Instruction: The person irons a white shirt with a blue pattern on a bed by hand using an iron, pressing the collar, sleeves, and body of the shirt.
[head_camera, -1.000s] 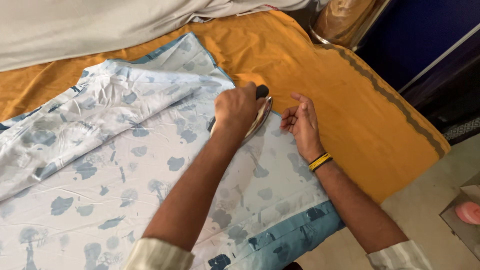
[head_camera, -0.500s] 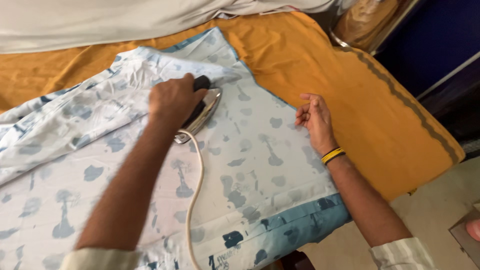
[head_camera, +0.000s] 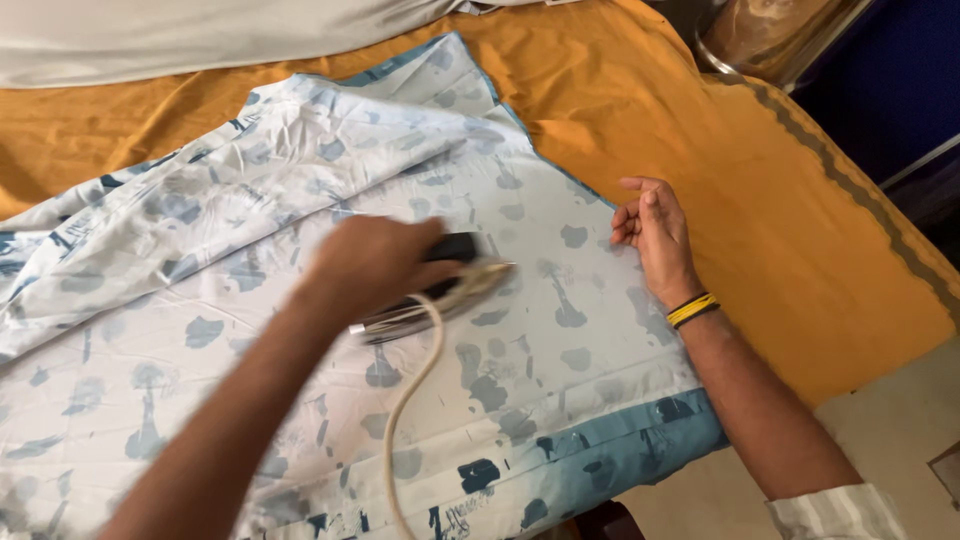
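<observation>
My left hand (head_camera: 370, 265) grips the black handle of a metal clothes iron (head_camera: 440, 293), which rests flat on a white sheet with a grey-blue leaf print (head_camera: 230, 300). The iron's pale cord (head_camera: 400, 420) trails toward me over the sheet. My right hand (head_camera: 655, 235) lies at the sheet's right edge, fingers loosely curled, pressing the cloth onto the orange cover (head_camera: 760, 220). A yellow and black band circles that wrist. The sheet's blue border (head_camera: 620, 440) hangs at the near edge.
A plain grey cloth (head_camera: 180, 35) lies bunched along the far side of the orange-covered surface. A shiny brown rounded vessel (head_camera: 770, 35) stands at the back right. Pale floor (head_camera: 900, 420) shows at the lower right.
My left hand has swept the iron from the sheet's right edge to the far left and then back toward the middle. My right hand has stayed at the edge.
</observation>
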